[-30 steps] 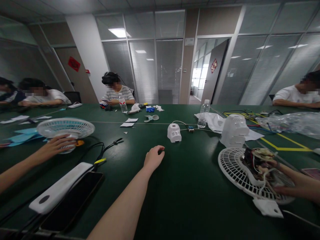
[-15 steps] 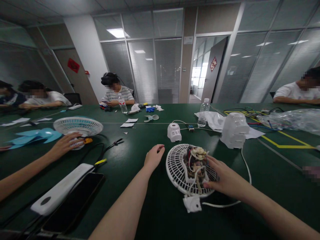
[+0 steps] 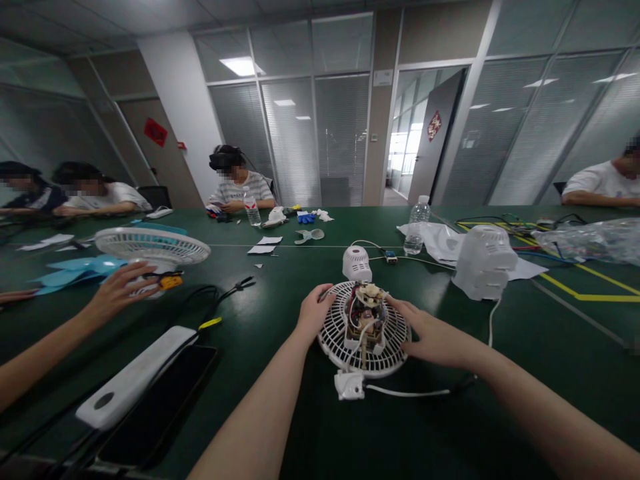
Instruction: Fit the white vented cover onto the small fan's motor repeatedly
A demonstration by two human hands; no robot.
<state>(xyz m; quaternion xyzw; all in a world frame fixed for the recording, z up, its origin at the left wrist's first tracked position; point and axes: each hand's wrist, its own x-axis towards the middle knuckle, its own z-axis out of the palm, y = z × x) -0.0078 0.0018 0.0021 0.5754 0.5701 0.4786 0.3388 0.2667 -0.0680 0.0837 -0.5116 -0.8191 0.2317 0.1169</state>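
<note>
A white round fan grille (image 3: 333, 343) lies on the green table in front of me, with its exposed motor and wiring (image 3: 367, 317) facing up. My left hand (image 3: 316, 311) curls over the grille's left rim, its fingertips partly hidden. At the right rim, my right hand (image 3: 435, 337) grips with the thumb low and the fingers near the motor. A small white plastic piece (image 3: 349, 385) hangs at the near edge, joined to a white cord (image 3: 407, 391). Just behind the grille stands a white vented motor cover (image 3: 357, 264).
A larger white housing (image 3: 484, 263) and a water bottle (image 3: 417, 225) stand at right. On the left are a power strip (image 3: 137, 377), a phone (image 3: 160, 407) and another person's hand (image 3: 125, 283) holding a second fan (image 3: 150, 245). Co-workers sit around the table.
The fan grille with its motor has shifted left and slightly away from me. My left hand, earlier apart from it, now touches its left rim; my right hand moved left with it.
</note>
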